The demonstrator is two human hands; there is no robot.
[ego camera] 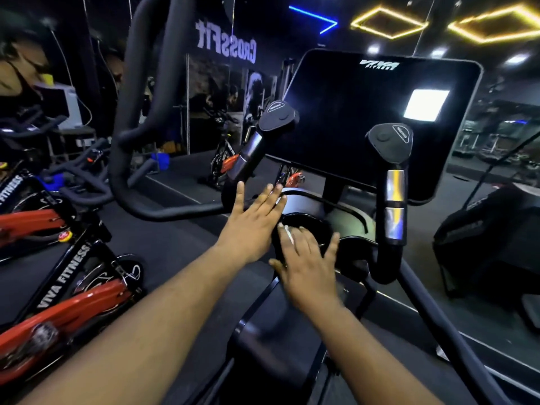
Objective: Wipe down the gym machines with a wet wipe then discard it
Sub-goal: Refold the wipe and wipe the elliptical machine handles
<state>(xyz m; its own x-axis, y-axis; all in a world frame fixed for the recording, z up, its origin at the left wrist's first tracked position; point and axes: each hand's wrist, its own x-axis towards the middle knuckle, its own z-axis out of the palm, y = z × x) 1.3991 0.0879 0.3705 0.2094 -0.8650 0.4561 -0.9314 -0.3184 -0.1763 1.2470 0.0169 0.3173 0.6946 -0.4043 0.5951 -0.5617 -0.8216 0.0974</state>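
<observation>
We see a dim gym with yellow ceiling lights (388,23). The dark console screen (365,118) serves as landmark. Below it, our left hand (251,220) lies flat, fingers straight, on the glossy black console tray (347,220). Beside it, our right hand (306,258), fingers spread, presses a white wet wipe (287,233) onto the tray's cup recess. Red spin bikes (67,287) stand far left of the screen.

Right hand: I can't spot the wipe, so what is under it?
A sliver of white wet wipe shows at the fingers of the right hand, pressed flat on the machine's black cup holder. The rest of the wipe is covered.
</observation>
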